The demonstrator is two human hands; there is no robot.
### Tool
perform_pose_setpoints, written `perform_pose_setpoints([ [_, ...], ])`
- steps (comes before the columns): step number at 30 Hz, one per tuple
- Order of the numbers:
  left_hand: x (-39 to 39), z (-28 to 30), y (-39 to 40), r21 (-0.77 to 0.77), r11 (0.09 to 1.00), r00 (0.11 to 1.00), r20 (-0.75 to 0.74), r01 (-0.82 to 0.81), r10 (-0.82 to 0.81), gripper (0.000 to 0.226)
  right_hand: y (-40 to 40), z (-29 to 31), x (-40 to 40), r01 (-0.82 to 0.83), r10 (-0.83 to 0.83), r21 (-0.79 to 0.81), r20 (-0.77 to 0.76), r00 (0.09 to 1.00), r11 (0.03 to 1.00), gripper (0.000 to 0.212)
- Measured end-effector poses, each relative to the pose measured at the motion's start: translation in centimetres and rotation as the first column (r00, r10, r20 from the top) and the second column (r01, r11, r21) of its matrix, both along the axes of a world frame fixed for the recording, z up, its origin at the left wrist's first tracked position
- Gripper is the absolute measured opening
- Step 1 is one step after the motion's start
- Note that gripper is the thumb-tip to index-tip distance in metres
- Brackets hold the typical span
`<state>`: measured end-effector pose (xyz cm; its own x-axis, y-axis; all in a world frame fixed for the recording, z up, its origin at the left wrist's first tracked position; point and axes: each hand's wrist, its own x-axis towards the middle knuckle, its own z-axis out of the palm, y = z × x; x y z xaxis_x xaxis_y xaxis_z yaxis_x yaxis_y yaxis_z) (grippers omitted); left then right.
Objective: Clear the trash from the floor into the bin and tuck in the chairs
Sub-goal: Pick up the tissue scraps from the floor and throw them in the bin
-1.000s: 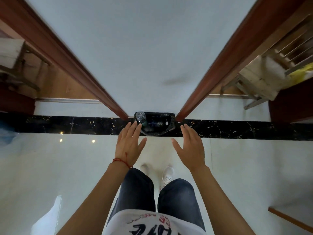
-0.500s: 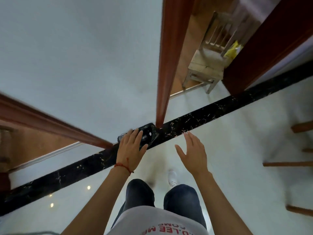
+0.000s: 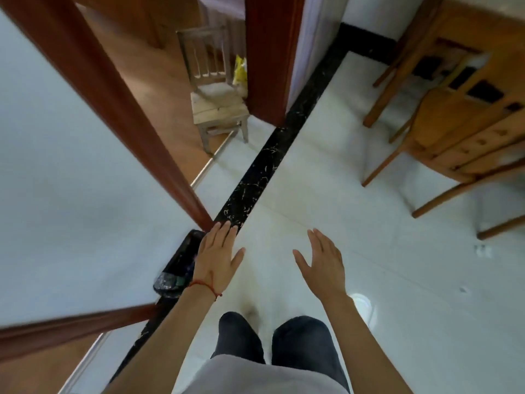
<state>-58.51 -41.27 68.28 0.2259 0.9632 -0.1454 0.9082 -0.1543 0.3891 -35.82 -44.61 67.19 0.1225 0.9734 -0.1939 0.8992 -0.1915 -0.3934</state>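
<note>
Your fingers are spread flat and loose on both sides, with nothing between them. Your left hand (image 3: 216,257) is held palm down, its fingertips over the edge of the black marble floor strip (image 3: 255,177), and a red string bracelet (image 3: 205,286) circles the wrist. Your right hand (image 3: 322,264) is just as relaxed, palm turned slightly inward, thumb out, held above the white floor tiles (image 3: 355,217) and well apart from the left.

Just beside your left hand, partly hidden behind it, sits the bin (image 3: 177,268), lined with a black bag, against the foot of the white wall between two red-brown door frames. Something bluish and shiny lies inside it; what it is cannot be told through the blur.

Farther out, a small pale wooden chair (image 3: 217,100) stands in the doorway ahead, with a yellow bag (image 3: 239,70) just beside its backrest. To your right, a wooden dining chair (image 3: 454,132) stands on the tiles next to a wooden table (image 3: 483,21). A small white scrap (image 3: 482,249) lies on the floor near that chair's legs. Below, your dark trousers and one white shoe (image 3: 362,304) show.
</note>
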Motion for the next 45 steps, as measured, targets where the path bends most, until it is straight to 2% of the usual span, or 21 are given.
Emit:
perform_pose_setpoints([
  [7,10.1,0.5,0.4,0.01,0.967,0.967,0.001,0.253,-0.253,0.055,-6.3,1.0,8.3,0.263,-0.263,0.029,-0.003,0.965,0.964,0.059],
  [15,21.5,0.3,-3.1,-0.017,0.869,0.869,0.0,0.494,-0.494,0.056,-15.7,1.2,16.5,0.515,-0.515,-0.001,-0.014,0.857,0.857,0.06],
  [21,29.1,0.7,-6.0,-0.013,0.721,0.721,0.033,0.693,-0.692,0.055,-22.3,1.3,19.4,0.731,-0.732,-0.028,-0.038,0.681,0.682,0.06],
  [28,36.8,0.7,-7.7,0.0,0.476,0.475,0.004,0.88,-0.88,0.055,-27.2,1.3,20.1,0.89,-0.892,-0.058,-0.014,0.453,0.453,0.061],
  [33,40.6,0.5,-7.8,-0.011,0.3,0.3,0.012,0.954,-0.954,0.054,-28.2,1.6,20.2,0.959,-0.96,-0.055,0.003,0.279,0.279,0.061],
  [38,43.7,0.5,-6.3,0.016,0.209,0.209,0.014,0.978,-0.978,0.055,-27.4,2.0,20.7,0.989,-0.989,-0.02,-0.011,0.145,0.145,0.06],
  [45,47.3,0.1,-6.7,0.005,0.125,0.125,0.019,0.992,-0.992,0.055,-27.0,1.9,21.9,0.999,-0.998,-0.016,-0.046,0.049,0.05,0.059],
])
